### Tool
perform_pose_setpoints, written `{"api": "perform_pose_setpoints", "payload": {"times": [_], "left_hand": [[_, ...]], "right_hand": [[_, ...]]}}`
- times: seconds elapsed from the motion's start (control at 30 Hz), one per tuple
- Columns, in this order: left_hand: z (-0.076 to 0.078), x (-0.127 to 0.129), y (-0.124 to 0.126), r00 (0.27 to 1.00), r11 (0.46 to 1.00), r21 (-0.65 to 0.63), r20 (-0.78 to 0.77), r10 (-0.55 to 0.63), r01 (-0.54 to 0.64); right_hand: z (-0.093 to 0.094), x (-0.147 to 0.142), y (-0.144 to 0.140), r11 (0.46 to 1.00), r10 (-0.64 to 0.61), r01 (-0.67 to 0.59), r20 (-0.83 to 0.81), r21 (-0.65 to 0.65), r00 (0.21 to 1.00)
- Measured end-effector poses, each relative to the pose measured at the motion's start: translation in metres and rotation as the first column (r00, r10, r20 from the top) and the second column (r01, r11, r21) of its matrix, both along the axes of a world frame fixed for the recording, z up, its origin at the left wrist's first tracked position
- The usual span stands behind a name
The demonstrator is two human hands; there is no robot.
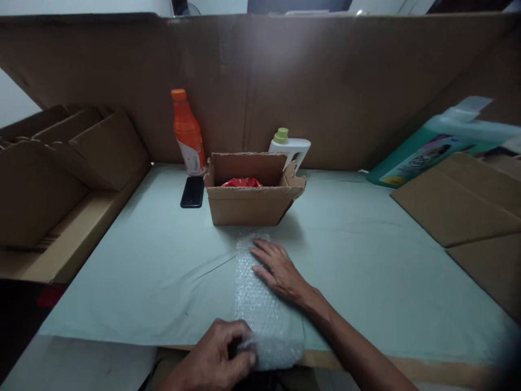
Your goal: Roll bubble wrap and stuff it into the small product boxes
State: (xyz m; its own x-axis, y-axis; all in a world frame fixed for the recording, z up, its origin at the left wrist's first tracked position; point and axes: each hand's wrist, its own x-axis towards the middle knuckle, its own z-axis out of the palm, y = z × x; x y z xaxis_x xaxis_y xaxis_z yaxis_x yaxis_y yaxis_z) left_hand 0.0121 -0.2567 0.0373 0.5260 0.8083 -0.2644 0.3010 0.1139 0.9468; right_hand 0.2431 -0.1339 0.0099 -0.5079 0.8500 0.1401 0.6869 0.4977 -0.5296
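A strip of clear bubble wrap (254, 304) lies lengthwise on the pale green cloth, its near end curling at the table's front edge. At that near end, my left hand (223, 350) pinches the left corner of the wrap between thumb and fingers. Farther up, my right hand (279, 269) rests flat on the strip with its fingers spread. Just beyond the far end of the wrap stands an open cardboard box (244, 209), with a red packet (242, 182) partly visible inside.
Behind the box stand an orange bottle (188, 133) and a white bottle with a green cap (290, 146). A black phone (192, 192) lies left of it. Cardboard pieces (109, 146) stand at left; a green jug (423, 144) and folded cardboard (459, 201) are at right.
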Motion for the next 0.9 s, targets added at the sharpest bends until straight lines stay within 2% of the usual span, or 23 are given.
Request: {"api": "perform_pose_setpoints", "payload": {"times": [0.07,0.1,0.2,0.27,0.37,0.43,0.5,0.53,0.6,0.7,0.77,0.83,0.9], "left_hand": [[0.002,0.003,0.009,0.997,0.997,-0.026,0.024,0.075,-0.075],[0.001,0.005,0.013,0.993,0.993,-0.023,0.029,0.117,-0.117],[-0.005,0.009,0.023,0.979,0.979,0.026,-0.024,0.203,-0.203],[-0.011,0.014,0.029,0.966,0.969,0.086,-0.103,0.238,-0.230],[-0.021,0.019,0.035,0.948,0.956,0.180,-0.180,0.262,-0.230],[-0.027,0.020,0.036,0.940,0.945,0.236,-0.203,0.274,-0.225],[-0.032,0.019,0.036,0.929,0.929,0.297,-0.225,0.293,-0.220],[-0.034,0.018,0.035,0.920,0.918,0.330,-0.242,0.309,-0.221],[-0.038,0.017,0.032,0.896,0.897,0.385,-0.286,0.340,-0.218],[-0.043,0.017,0.029,0.855,0.882,0.431,-0.369,0.365,-0.190],[-0.044,0.018,0.029,0.831,0.879,0.453,-0.423,0.360,-0.150],[-0.043,0.016,0.030,0.812,0.867,0.487,-0.461,0.357,-0.105],[-0.039,0.010,0.030,0.813,0.833,0.546,-0.447,0.374,-0.083]], "right_hand": [[0.008,0.015,-0.013,0.995,-0.046,0.035,-0.122,-0.089,0.992],[0.013,0.024,-0.023,0.984,-0.061,0.026,-0.199,-0.174,0.978],[0.023,0.047,-0.058,0.890,-0.131,-0.071,-0.400,-0.450,0.907],[0.020,0.047,-0.078,0.856,-0.221,-0.033,-0.422,-0.515,0.879],[0.003,0.029,-0.092,0.890,-0.340,0.172,-0.363,-0.423,0.867],[-0.006,0.017,-0.092,0.911,-0.388,0.297,-0.349,-0.287,0.853],[-0.007,0.012,-0.092,0.926,-0.378,0.360,-0.352,-0.118,0.856],[-0.005,0.013,-0.093,0.934,-0.344,0.355,-0.351,-0.037,0.871],[0.002,0.018,-0.100,0.960,-0.229,0.268,-0.332,0.078,0.915],[0.008,0.021,-0.120,0.989,-0.040,0.077,-0.268,0.127,0.962],[0.004,0.014,-0.134,0.990,0.050,-0.022,-0.195,0.142,0.979],[-0.005,0.001,-0.145,0.985,0.065,-0.045,-0.118,0.168,0.991],[-0.014,-0.011,-0.149,0.981,0.019,0.003,-0.115,0.196,0.993]]}}
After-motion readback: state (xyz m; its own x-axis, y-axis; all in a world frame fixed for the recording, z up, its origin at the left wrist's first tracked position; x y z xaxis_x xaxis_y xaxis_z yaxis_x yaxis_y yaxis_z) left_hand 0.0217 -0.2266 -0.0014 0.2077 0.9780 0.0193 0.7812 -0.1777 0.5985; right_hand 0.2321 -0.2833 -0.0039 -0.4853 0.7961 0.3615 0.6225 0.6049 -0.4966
